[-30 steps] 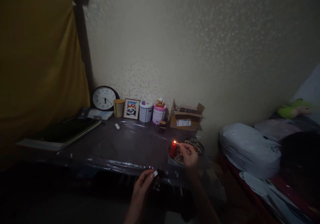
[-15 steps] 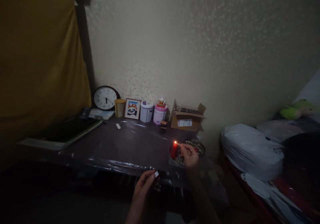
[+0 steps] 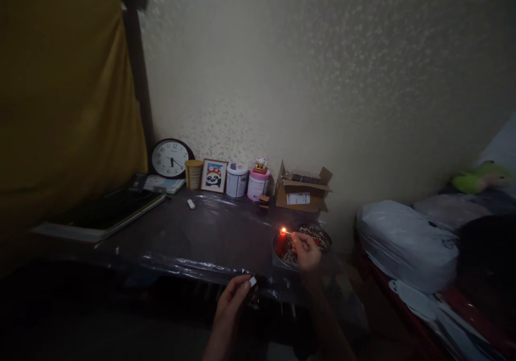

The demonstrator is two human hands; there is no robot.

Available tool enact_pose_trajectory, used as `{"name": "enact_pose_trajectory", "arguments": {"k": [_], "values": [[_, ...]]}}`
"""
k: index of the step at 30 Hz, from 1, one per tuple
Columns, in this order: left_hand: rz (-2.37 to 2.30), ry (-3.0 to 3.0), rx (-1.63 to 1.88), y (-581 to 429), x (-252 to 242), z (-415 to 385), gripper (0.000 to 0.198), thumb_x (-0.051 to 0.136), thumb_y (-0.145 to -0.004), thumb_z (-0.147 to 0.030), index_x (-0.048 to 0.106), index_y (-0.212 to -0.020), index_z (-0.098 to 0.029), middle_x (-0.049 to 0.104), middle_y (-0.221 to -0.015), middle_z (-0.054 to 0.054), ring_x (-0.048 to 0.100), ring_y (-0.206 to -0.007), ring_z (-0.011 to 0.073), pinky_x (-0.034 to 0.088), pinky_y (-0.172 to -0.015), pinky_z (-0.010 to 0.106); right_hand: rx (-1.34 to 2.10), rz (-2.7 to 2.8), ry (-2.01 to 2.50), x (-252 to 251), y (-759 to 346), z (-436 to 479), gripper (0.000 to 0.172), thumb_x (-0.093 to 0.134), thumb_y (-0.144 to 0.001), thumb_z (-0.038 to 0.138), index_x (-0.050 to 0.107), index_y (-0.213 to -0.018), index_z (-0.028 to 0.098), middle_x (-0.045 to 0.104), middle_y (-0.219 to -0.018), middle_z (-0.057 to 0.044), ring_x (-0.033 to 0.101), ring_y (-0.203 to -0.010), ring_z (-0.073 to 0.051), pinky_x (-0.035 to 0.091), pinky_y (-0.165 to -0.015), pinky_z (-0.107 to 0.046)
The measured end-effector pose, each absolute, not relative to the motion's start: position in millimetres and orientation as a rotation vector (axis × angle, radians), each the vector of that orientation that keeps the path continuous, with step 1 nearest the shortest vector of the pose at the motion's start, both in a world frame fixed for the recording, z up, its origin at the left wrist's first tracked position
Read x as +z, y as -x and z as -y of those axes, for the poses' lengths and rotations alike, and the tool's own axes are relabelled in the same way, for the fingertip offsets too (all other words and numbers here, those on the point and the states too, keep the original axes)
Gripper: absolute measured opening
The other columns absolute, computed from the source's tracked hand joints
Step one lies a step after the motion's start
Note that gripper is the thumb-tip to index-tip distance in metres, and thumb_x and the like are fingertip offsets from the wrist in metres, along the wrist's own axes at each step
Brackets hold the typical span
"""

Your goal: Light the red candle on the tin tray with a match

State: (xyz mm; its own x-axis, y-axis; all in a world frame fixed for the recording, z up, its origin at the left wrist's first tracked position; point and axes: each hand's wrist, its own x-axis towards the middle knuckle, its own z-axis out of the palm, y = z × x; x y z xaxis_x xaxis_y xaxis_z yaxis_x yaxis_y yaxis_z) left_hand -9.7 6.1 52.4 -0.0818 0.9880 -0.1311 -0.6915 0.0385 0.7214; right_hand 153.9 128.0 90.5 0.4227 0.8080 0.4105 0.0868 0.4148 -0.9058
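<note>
My right hand (image 3: 306,249) pinches a thin matchstick (image 3: 289,234), its tip at the small bright flame on top of a red candle (image 3: 281,242). The candle stands upright in a round metal dish (image 3: 278,259) with burnt sticks in it. I cannot tell whether the flame belongs to the match, the wick or both. Closer to me, at the table's front edge, my left hand (image 3: 234,295) is closed on a small matchbox (image 3: 252,281) whose white end shows; the rest of it is hidden by fingers and shadow.
Behind the right hand lies a second dish (image 3: 326,237) of sticks. Along the wall stand a clock (image 3: 171,158), a picture frame (image 3: 214,176), tubs (image 3: 236,180) and an open cardboard box (image 3: 302,193). A white object (image 3: 191,204) lies on the table. White bags (image 3: 407,242) sit at right.
Both hands hold almost the same place. The match tip stays at the candle top, where the glow looks slightly larger now.
</note>
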Motion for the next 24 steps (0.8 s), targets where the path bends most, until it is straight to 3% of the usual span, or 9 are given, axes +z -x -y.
{"name": "enact_pose_trajectory", "arguments": {"k": [11, 19, 22, 24], "values": [[-0.737, -0.518, 1.477, 9.7, 45.1, -8.4, 0.020, 0.069, -0.070, -0.034, 0.068, -0.083, -0.019, 0.069, -0.075, 0.001, 0.063, -0.075, 0.0159, 0.046, -0.068, 0.024, 0.655, 0.991, 1.066, 98.3, -150.1, -121.5, 0.037, 0.071, -0.053, 0.049, 0.064, -0.066, 0.016, 0.061, -0.050, 0.001, 0.052, -0.043, -0.012, 0.044, -0.044, -0.026], [-0.766, -0.512, 1.501, 9.3, 45.7, -9.1, 0.020, 0.072, -0.066, -0.035, 0.069, -0.079, -0.020, 0.072, -0.075, 0.002, 0.064, -0.074, 0.0162, 0.046, -0.069, 0.024, 0.796, 1.023, 0.933, 157.2, -192.5, -84.2, 0.028, 0.061, -0.068, 0.049, 0.057, -0.071, 0.022, 0.046, -0.051, 0.006, 0.040, -0.040, -0.009, 0.034, -0.039, -0.024], [-0.783, -0.547, 1.484, 10.0, 45.0, -9.2, 0.021, 0.070, -0.068, -0.036, 0.069, -0.081, -0.020, 0.072, -0.077, 0.002, 0.063, -0.076, 0.0164, 0.046, -0.071, 0.025, 0.787, 1.041, 0.873, 170.7, -227.6, -78.3, 0.028, 0.060, -0.066, 0.051, 0.053, -0.066, 0.024, 0.043, -0.056, 0.007, 0.030, -0.039, -0.006, 0.030, -0.039, -0.022], [-0.788, -0.544, 1.481, 9.7, 43.2, -10.1, 0.024, 0.071, -0.066, -0.037, 0.069, -0.081, -0.019, 0.072, -0.077, 0.003, 0.064, -0.078, 0.0179, 0.047, -0.073, 0.026, 0.712, 1.068, 0.961, 167.6, -247.5, -76.6, 0.027, 0.061, -0.064, 0.050, 0.056, -0.063, 0.023, 0.045, -0.054, 0.005, 0.033, -0.040, -0.007, 0.030, -0.039, -0.023]]}}
